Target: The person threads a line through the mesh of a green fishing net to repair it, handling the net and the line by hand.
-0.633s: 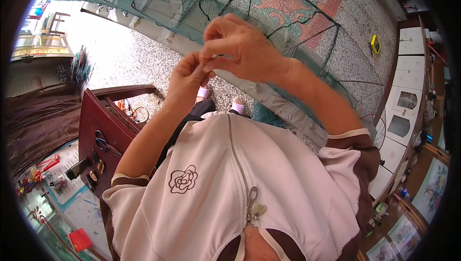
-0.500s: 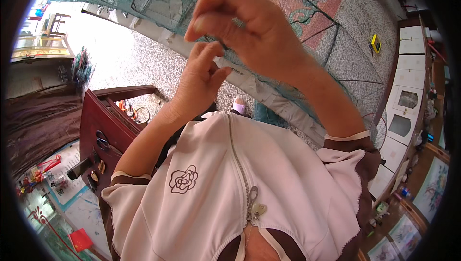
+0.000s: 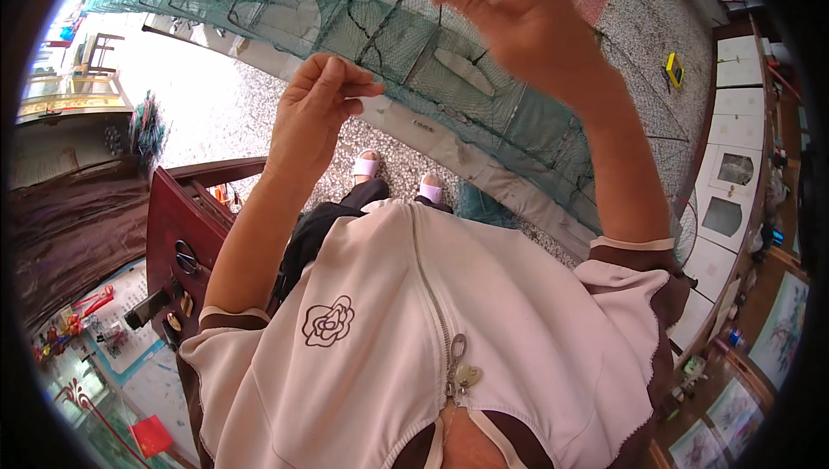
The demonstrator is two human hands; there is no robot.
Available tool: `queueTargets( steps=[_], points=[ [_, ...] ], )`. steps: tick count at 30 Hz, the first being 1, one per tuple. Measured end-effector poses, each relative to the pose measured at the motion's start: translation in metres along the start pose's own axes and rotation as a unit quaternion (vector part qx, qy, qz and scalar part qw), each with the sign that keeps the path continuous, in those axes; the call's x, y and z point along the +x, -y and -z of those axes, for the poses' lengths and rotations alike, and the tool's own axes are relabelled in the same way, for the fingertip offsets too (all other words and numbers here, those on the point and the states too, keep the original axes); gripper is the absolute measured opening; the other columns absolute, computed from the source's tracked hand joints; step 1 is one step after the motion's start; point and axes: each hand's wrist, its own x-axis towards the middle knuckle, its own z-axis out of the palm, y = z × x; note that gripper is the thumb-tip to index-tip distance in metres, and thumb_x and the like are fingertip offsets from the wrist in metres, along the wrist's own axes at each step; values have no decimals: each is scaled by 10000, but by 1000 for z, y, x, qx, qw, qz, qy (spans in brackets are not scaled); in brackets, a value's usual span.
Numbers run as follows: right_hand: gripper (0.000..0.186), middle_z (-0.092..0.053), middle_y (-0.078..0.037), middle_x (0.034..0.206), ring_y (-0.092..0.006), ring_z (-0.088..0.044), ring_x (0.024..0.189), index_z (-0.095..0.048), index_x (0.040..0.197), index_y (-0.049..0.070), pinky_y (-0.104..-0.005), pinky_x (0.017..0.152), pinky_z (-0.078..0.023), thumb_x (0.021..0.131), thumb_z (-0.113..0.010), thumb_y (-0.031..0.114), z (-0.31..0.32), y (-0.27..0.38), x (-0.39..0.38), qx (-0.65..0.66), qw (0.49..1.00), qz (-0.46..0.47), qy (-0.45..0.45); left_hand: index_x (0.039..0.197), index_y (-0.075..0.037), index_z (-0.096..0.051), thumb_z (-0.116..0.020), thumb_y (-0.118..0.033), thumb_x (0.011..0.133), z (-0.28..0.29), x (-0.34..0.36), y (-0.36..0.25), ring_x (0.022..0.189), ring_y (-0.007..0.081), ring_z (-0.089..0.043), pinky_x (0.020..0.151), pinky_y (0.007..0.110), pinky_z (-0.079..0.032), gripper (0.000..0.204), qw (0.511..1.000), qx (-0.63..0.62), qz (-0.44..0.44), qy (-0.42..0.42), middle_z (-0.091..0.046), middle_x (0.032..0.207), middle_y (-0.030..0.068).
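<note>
A long green mesh net with dark frame bars stretches across the view in front of me. My left hand is held over the net's near edge, thumb and fingertips pinched together. Whatever lies in that pinch is too small to make out. Higher and to the right, my right hand is raised over the net, close to a dark bar, its fingers curled in toward the thumb. The top edge cuts off part of this hand and it is slightly blurred, so its contents stay hidden.
A grey-white strip runs along the net's near side, above my slippered feet. At left is a dark red wooden stool with scissors on it. A yellow object lies on the speckled floor, near white cabinets.
My hands have drawn apart: the left moved left and slightly down, the right went up and right, partly past the top edge. More of the net and both feet now show.
</note>
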Motion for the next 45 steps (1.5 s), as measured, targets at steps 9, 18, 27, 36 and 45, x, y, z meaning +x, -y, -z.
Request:
queueTargets(
  steps=[9, 18, 27, 36, 45],
  points=[
    [28, -593, 6, 792, -206, -564, 869, -642, 786, 140, -337, 748, -469, 810, -638, 154, -35, -36, -38, -145, 968, -19, 205, 939, -82, -546, -477, -218, 990, 4, -4, 17, 730, 73, -585, 567, 174, -457, 161, 995, -61, 78, -25, -624, 931, 58],
    [56, -604, -19, 839, -222, -567, 891, -667, 837, 94, -343, 763, -469, 792, -673, 128, -48, -46, -40, -69, 973, -27, 220, 935, -80, -533, -467, -225, 994, 8, -11, 28, 738, 45, -562, 547, 149, -435, 170, 994, -48, 89, -28, -622, 1132, 123],
    [43, -540, -51, 874, -217, -562, 873, -641, 843, 70, -317, 731, -457, 808, -660, 85, -69, -25, -38, 123, 962, -98, 224, 968, -87, -521, -453, -215, 997, 26, -19, 35, 816, 93, -574, 597, 213, -427, 148, 978, -120, 136, -101, -613, 967, 61],
    [102, -566, -41, 882, -201, -581, 879, -614, 829, 83, -336, 761, -466, 819, -681, 159, -83, 3, -32, 16, 992, 13, 127, 1027, -58, -517, -500, -149, 971, 8, -19, 34, 781, 92, -563, 587, 219, -420, 108, 995, -43, 54, -78, -569, 865, 29],
    [189, -655, -78, 705, -148, -661, 643, -597, 904, 26, -262, 597, -528, 933, -578, 212, -45, 31, 19, 437, 888, -121, -83, 1013, -59, -578, -654, -103, 877, -26, -15, 13, 867, 83, -534, 656, 202, -443, 162, 926, 356, -127, 21, -501, 996, 19]
  ],
)
